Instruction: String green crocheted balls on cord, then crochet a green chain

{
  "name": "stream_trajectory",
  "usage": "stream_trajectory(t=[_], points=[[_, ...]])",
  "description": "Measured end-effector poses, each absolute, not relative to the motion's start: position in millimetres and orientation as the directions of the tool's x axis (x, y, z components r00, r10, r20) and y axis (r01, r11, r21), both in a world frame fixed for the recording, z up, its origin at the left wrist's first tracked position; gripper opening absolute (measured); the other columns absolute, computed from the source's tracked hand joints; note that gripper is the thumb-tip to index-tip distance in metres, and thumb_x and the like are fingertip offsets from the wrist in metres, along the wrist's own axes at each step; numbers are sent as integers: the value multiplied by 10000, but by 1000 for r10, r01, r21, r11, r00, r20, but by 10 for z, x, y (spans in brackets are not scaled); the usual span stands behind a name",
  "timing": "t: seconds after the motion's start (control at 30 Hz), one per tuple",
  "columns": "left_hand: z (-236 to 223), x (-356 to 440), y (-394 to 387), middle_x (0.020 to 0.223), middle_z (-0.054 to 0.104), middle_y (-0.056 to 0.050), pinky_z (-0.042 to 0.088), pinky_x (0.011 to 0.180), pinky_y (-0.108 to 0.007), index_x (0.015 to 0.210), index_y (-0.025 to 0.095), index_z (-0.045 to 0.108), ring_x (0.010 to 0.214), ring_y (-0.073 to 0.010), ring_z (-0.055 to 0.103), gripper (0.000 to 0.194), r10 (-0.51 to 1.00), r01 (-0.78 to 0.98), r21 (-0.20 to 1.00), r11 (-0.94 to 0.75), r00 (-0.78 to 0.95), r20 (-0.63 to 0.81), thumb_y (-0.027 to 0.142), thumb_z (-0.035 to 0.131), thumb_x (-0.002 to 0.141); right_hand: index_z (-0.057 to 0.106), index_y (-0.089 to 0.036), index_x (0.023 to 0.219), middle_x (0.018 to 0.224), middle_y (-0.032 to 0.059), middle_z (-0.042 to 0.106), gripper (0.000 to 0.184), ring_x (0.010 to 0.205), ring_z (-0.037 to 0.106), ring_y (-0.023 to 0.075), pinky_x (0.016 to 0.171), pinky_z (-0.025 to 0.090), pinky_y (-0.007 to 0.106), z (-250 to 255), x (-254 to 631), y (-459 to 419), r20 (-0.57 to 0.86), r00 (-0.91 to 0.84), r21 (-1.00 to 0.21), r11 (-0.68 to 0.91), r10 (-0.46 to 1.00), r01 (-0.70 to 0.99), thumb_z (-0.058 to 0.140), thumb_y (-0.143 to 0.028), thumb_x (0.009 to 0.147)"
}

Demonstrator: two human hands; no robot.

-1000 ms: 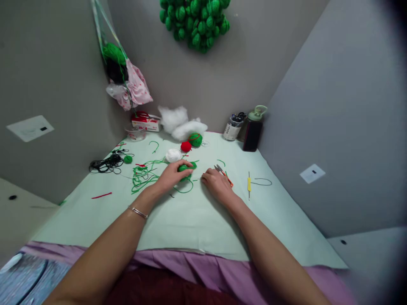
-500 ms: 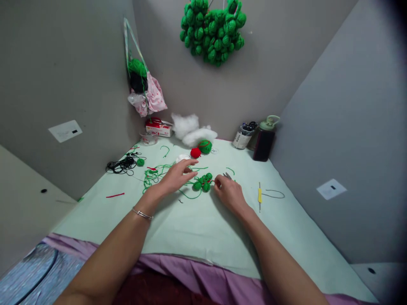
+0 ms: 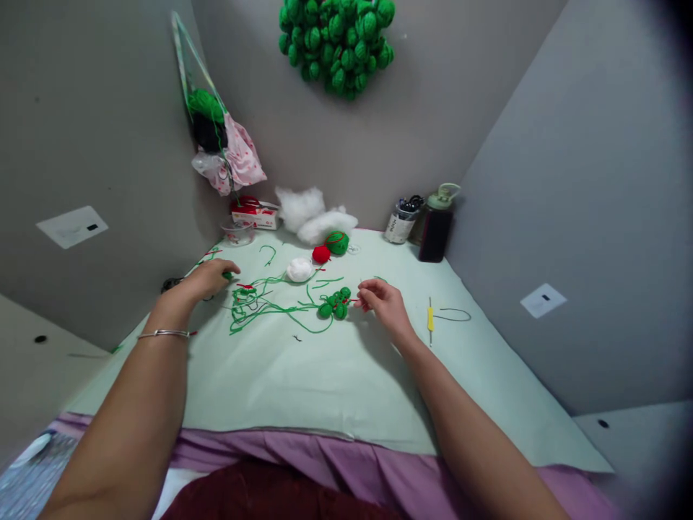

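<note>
My left hand (image 3: 208, 279) is at the left of the table, its fingers curled over a small green yarn ball (image 3: 228, 275) that they partly hide. Near the middle lies a cluster of small green crocheted balls (image 3: 336, 303) with red bits among them. A short red yarn (image 3: 353, 300) runs from its right side to my right hand (image 3: 380, 300), whose thumb and fingertips are pinched together on it. Something thin sticks up by those fingertips, too fine to make out. Loose green yarn strands (image 3: 254, 310) spread between both hands.
Behind are a white ball (image 3: 299, 269), a red ball (image 3: 321, 254), a green yarn ball (image 3: 338, 243) and white stuffing (image 3: 325, 224). A yellow-handled tool (image 3: 430, 318) lies right. A jar (image 3: 399, 226) and bottle (image 3: 437, 227) stand at the back; a green bundle (image 3: 338, 43) hangs above.
My left hand has moved left from beside the green cluster to the small green ball. My right hand has lifted slightly and stays at the cluster's right. The view has shifted a little.
</note>
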State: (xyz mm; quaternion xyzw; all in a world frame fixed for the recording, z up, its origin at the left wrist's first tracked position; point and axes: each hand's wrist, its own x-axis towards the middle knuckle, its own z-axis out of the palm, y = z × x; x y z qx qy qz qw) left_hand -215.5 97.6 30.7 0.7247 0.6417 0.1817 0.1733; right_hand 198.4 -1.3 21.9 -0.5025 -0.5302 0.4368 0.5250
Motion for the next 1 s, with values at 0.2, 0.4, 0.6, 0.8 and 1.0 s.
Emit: stream_trajectory(t=[0.2,0.4,0.6,0.8,1.0], points=[[186,-2317,1080,1168,739,-201,477,1017,-496,1011,123,723,1160,-424,659,387,998,922,381,-67,55,42,256,628,661,599,-202,831,721,6,669,307,581,645,146,542,478,271,279,1972,-49,115,40,-992,113,993,58,712,-478,758],[346,-2274,958,838,741,-86,508,901,-426,861,150,721,976,-352,699,282,982,795,606,-25,-93,163,359,731,672,617,-198,819,703,0,675,279,558,622,132,547,470,270,289,1975,-68,140,50,-990,139,989,22,730,-450,780],[900,-1388,515,1103,751,-76,537,969,-419,1065,177,726,1026,-252,679,483,969,174,954,-245,-1,249,525,791,736,655,-187,832,728,0,691,360,626,641,128,639,505,272,308,1985,-90,65,10,-992,66,998,-108,814,-498,745],[974,-453,186,1066,754,-107,570,902,-402,1087,147,729,1018,-261,715,412,928,-165,979,-117,333,166,431,767,792,677,-194,829,1042,43,740,296,678,622,98,631,489,245,452,1997,-167,96,-47,-967,82,994,-241,834,-437,765],[653,-45,41,987,764,-131,590,750,-344,1009,139,714,835,-231,749,258,796,-274,948,164,604,37,327,630,854,631,-206,816,1196,54,731,289,712,650,116,658,515,272,547,1958,-272,138,-181,-973,99,974,-209,802,-438,796]])
